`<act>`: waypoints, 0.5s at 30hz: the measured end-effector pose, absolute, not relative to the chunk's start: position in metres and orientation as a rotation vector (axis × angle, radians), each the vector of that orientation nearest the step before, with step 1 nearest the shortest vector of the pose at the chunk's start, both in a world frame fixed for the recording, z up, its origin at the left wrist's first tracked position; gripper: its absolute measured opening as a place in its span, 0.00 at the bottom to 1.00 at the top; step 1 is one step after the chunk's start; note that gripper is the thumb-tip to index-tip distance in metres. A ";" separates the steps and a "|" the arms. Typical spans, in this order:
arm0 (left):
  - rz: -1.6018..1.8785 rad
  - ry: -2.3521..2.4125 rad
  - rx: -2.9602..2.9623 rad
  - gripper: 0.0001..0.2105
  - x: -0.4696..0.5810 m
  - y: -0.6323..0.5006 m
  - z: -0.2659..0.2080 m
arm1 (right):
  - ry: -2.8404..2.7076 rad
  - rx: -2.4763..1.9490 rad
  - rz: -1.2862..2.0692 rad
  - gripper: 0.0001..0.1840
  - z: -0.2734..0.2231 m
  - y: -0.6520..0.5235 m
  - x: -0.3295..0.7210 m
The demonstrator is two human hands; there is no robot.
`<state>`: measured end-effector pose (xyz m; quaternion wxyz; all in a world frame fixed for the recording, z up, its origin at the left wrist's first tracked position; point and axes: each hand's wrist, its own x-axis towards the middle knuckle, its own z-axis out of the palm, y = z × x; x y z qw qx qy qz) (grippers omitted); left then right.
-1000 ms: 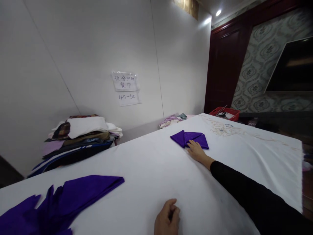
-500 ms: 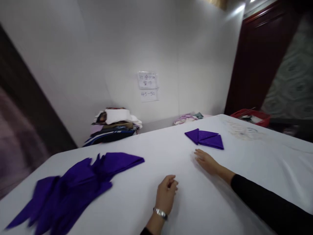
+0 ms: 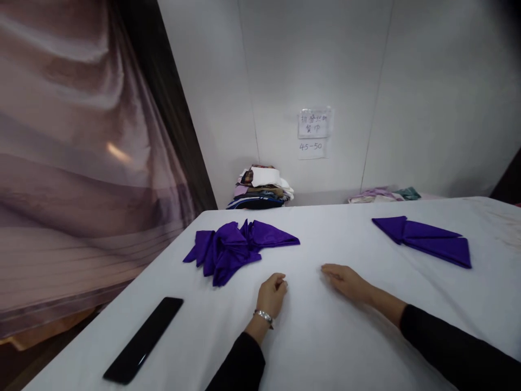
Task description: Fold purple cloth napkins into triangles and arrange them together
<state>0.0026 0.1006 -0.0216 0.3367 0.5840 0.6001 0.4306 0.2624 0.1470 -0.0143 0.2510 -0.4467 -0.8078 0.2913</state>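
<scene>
My left hand [image 3: 272, 296], with a silver band at its wrist, rests on the white tabletop near the middle. Its fingers curl in loosely, and I see nothing in them. To its upper left lies a rumpled heap of purple cloth napkins [image 3: 228, 247]; the hand does not touch it. My right hand [image 3: 345, 281] is open, palm down on the table, fingers stretched toward the left and holding nothing. Beyond it on the right lies a flat, folded purple napkin [image 3: 435, 243], apart from the hand.
A black phone-like slab [image 3: 144, 339] lies at the table's left side. Behind the white table [image 3: 309, 347] are a stack of folded clothes [image 3: 262, 190] and some lilac cloth [image 3: 374, 195]. Handwritten paper signs [image 3: 314, 133] hang on the wall. A pink curtain [image 3: 81, 163] hangs at left.
The view has swung left, bringing the phone-like slab and more curtain into sight. The red basket and most of the door have left view. Both hands stay empty, now slightly closer together.
</scene>
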 end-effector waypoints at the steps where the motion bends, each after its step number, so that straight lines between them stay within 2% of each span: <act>1: 1.135 1.580 1.525 0.10 -0.001 0.097 -0.024 | -2.167 -1.244 0.796 0.21 -0.013 0.155 0.250; 7: 1.108 1.600 1.600 0.10 -0.001 0.093 -0.024 | -2.069 -1.503 0.547 0.21 -0.002 0.213 0.185; 15: 1.126 1.514 1.528 0.10 -0.001 0.099 -0.031 | -2.053 -1.628 0.425 0.23 -0.009 0.262 0.136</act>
